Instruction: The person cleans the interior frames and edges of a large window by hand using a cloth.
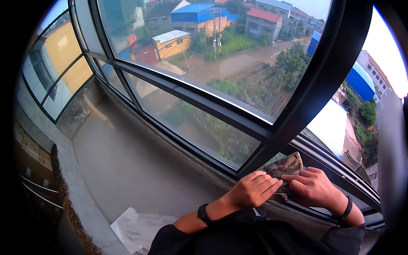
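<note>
A dirty grey-brown cloth (284,166) is bunched between my two hands, in front of the window's lower corner. My left hand (255,188) grips its left side, fingers curled over it. From the right, my right hand (310,186) pinches it with the index finger laid along the fabric. Part of the cloth hangs below the fingers, and its top edge stands up above them. Behind it, the dark metal window frame (271,137) meets a thick corner post. The glass pane (194,127) of the lower window lies left of my hands.
A sliding window track (334,159) runs along the right, beside an open-looking gap. The grey concrete floor (134,159) stretches to the left. A clear plastic bag (143,228) lies near my left elbow. A rough, fibrous brown edge (65,197) borders the pale ledge at far left.
</note>
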`<state>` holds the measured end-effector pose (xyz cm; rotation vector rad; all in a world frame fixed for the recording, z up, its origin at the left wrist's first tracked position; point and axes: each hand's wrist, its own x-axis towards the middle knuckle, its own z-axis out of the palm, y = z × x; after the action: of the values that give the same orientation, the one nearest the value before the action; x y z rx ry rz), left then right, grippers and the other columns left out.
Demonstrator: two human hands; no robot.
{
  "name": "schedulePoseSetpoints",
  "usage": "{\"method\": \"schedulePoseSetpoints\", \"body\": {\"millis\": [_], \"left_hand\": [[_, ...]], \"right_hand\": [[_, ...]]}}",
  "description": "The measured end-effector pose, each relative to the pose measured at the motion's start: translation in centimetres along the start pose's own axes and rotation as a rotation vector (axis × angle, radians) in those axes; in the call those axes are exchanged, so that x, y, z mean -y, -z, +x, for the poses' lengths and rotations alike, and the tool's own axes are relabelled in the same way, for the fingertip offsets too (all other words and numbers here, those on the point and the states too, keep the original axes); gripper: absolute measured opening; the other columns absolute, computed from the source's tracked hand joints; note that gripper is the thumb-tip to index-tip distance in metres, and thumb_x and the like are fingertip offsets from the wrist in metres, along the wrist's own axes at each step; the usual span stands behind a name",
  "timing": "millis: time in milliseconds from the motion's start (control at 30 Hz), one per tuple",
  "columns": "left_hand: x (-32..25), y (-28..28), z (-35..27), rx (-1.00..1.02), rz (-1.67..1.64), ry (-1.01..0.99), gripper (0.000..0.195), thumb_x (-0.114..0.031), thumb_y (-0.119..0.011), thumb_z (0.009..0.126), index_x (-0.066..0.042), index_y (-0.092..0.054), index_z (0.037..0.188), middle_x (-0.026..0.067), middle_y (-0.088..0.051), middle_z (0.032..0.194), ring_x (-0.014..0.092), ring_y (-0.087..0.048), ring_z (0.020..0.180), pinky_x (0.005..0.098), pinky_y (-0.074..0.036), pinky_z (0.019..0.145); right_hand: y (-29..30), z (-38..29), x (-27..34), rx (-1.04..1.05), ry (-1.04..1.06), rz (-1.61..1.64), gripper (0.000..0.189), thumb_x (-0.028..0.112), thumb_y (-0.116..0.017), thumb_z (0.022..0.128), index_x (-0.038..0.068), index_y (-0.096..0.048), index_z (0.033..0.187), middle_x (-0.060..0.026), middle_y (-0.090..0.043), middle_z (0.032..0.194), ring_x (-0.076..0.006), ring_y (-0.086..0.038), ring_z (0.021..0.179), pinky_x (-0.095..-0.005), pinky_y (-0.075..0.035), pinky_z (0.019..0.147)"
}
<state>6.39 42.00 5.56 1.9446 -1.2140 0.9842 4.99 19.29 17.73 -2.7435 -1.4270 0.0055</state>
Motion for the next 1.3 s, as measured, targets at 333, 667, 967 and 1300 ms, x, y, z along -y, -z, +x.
{"method": "schedulePoseSetpoints", "body": {"millis": [333,667,967,1300], "left_hand": [[13.7,9.8,-23.2,0.435,-0.082,0.506,0.028,-0.024,-0.077,0.079,-0.01,-0.068,0.101,0.0032,-0.066,0.091,0.024,-0.066,0.086,0.0368,-0.051,0.074],[35.4,22.6,-33.1,0.48,0.117,0.731,0.022,-0.029,-0.074,0.084,-0.011,-0.063,0.087,0.0052,-0.064,0.082,0.026,-0.066,0.079,0.0411,-0.05,0.068],[54.1,44.0,-35.0,0.278,0.41,1.083,0.025,-0.02,-0.076,0.081,-0.005,-0.066,0.097,0.0112,-0.069,0.092,0.033,-0.067,0.086,0.0442,-0.052,0.074],[75.7,60.0,-31.6,-0.036,0.239,0.622,0.033,-0.004,-0.075,0.07,-0.006,-0.065,0.102,0.0091,-0.068,0.096,0.032,-0.066,0.087,0.0418,-0.052,0.074]], "right_hand": [[-23.0,23.2,3.1,0.278,-0.132,0.342,0.033,0.022,-0.071,0.076,0.01,-0.053,0.101,-0.013,-0.063,0.078,-0.0368,-0.065,0.078,-0.0494,-0.05,0.066],[-30.2,54.8,2.6,0.232,-0.057,0.351,0.021,0.017,-0.07,0.075,0.01,-0.068,0.096,-0.0093,-0.07,0.096,-0.0311,-0.066,0.095,-0.0453,-0.052,0.081],[-26.4,89.5,9.4,-0.314,0.149,0.513,0.019,-0.002,-0.065,0.067,0.005,-0.068,0.084,-0.0246,-0.047,0.144,-0.0426,-0.048,0.128,-0.0476,-0.042,0.106],[-16.1,108.3,13.0,-0.912,-0.139,0.158,0.023,-0.006,-0.068,0.063,0.003,-0.068,0.085,-0.0289,-0.03,0.156,-0.0469,-0.037,0.14,-0.0505,-0.038,0.111]]}}
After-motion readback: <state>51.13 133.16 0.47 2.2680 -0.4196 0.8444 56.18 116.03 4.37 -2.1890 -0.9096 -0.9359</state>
